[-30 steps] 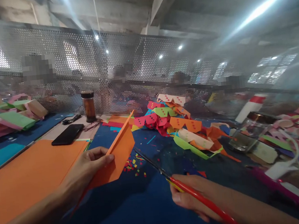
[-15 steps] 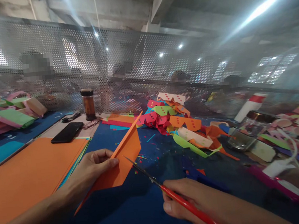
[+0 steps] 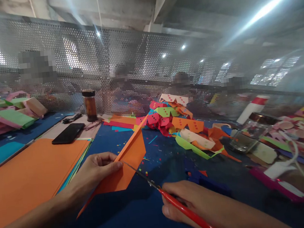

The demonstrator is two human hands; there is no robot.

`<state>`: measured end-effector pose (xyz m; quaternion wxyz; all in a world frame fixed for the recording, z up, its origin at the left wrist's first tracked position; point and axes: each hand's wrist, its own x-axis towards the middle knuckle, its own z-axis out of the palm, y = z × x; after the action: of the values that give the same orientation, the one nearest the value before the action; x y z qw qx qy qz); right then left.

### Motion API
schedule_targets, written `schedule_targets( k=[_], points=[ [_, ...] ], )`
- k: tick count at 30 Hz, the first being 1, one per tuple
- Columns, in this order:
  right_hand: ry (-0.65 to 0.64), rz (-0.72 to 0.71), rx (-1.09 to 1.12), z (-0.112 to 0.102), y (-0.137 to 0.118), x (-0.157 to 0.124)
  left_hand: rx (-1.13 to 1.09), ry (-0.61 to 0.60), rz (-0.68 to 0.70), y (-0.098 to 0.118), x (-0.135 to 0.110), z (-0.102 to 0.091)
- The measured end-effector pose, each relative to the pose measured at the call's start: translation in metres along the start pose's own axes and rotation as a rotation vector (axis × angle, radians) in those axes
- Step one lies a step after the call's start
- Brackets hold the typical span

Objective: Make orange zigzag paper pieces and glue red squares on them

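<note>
My left hand (image 3: 97, 170) pinches a folded orange paper (image 3: 124, 163) and holds it tilted above the blue table (image 3: 140, 215). My right hand (image 3: 192, 201) grips red-handled scissors (image 3: 174, 203). Their thin blades reach up and left and touch the paper's lower edge close to my left thumb. Whether the blades are apart I cannot make out.
A stack of orange sheets (image 3: 31, 174) lies at the left with a black phone (image 3: 68, 133) and a brown jar (image 3: 90, 105) behind it. A heap of coloured paper cut-outs (image 3: 180, 124) sits mid-table. A white glue bottle (image 3: 251, 110), a glass jar (image 3: 247, 135) and paper discs crowd the right. A perforated metal screen backs the table, with people behind it.
The scissors have moved up and left, from clear of the paper to meeting its lower edge. My left hand has lifted the paper slightly to the right.
</note>
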<state>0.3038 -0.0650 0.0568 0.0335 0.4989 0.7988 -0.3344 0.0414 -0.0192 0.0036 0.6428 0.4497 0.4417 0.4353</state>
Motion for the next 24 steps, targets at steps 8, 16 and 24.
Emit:
schedule_targets(
  k=[8, 16, 24],
  points=[
    [-0.018, 0.009, 0.044, 0.0012, -0.0006, 0.0009, 0.019, 0.0, -0.008, 0.0002, -0.0003, -0.0001],
    [-0.018, 0.03, 0.011, -0.0001, -0.0044, -0.0003, 0.062, 0.006, -0.006, -0.0012, 0.001, -0.0028],
    [0.007, 0.032, 0.002, 0.0029, 0.0003, -0.002, 0.058, 0.029, -0.004, 0.0021, -0.0022, 0.0018]
  ],
)
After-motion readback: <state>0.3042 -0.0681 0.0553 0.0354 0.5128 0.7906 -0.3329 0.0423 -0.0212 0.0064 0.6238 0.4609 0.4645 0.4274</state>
